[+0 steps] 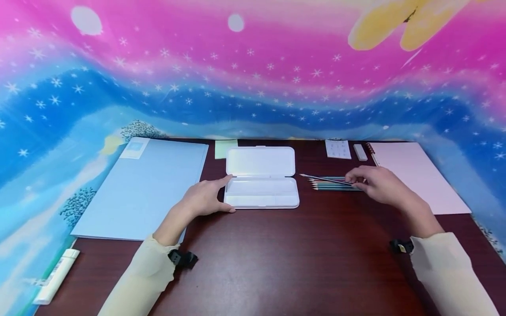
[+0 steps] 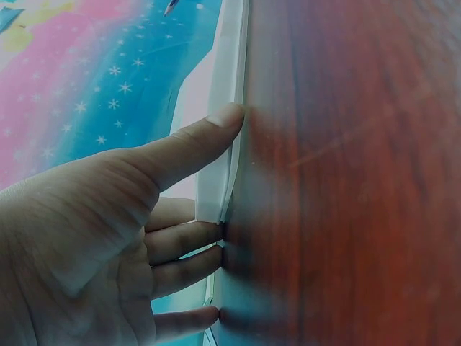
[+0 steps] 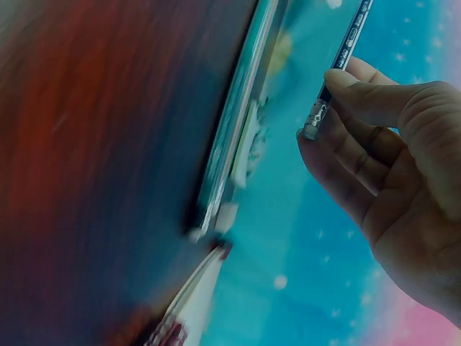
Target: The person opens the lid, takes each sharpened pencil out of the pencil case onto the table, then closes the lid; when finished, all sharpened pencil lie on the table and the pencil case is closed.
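Observation:
A white pencil case [image 1: 262,206] lies with its lid [image 1: 261,161] raised toward the back, its divided inside showing. My left hand [image 1: 202,198] holds the case by its left end, thumb at the front corner and forefinger near the hinge. In the left wrist view the thumb presses the front edge of the case [image 2: 222,166]. To the right of the case, my right hand [image 1: 373,182] pinches a dark pencil [image 1: 326,179] near its eraser end, tip pointing left. White lettering and a metal band show on this pencil [image 3: 351,40]. Several more pencils [image 1: 336,188] lie side by side under it.
On the left lies a large light-blue folder [image 1: 146,193], with a white stick-shaped object [image 1: 58,276] nearer me. A pale green note [image 1: 222,150], a printed white paper [image 1: 337,149] and an eraser [image 1: 360,152] line the back. A pink spiral notebook [image 1: 419,175] is at right.

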`<state>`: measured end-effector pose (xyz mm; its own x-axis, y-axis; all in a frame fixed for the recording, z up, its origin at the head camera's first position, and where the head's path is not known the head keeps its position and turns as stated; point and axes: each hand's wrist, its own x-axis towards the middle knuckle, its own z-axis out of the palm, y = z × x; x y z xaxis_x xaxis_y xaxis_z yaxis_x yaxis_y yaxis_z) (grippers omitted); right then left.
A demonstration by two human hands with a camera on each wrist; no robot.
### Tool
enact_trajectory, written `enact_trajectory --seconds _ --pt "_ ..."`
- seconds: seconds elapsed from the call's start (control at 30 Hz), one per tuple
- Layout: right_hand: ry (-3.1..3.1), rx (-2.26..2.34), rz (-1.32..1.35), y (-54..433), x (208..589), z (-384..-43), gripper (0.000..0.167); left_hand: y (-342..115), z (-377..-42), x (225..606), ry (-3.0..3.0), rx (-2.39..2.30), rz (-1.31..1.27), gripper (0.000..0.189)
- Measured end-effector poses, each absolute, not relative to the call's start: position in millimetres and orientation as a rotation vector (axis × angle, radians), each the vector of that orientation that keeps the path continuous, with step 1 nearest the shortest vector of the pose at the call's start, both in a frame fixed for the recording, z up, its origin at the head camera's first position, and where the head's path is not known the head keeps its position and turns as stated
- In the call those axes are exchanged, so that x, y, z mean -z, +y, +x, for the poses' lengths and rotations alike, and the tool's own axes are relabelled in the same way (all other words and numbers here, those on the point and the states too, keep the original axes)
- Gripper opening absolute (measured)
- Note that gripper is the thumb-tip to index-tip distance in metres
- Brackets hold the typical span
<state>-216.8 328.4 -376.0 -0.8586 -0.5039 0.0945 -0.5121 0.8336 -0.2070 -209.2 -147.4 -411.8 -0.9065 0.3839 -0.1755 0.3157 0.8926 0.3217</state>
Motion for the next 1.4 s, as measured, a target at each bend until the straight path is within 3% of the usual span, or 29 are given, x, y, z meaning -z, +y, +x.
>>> enact_trajectory --seconds 0.5,1.4 --pt "-3.049 -0.362 0.680 369.9 394.8 -211.1 0.019 -148.8 -210.4 413.3 2.819 -0.444 0.538 0.101" --pt "-3.110 -0.425 0.607 381.5 406.3 -221.5 0.021 -147.5 -209.1 411.7 2.818 -0.447 0.534 0.100"
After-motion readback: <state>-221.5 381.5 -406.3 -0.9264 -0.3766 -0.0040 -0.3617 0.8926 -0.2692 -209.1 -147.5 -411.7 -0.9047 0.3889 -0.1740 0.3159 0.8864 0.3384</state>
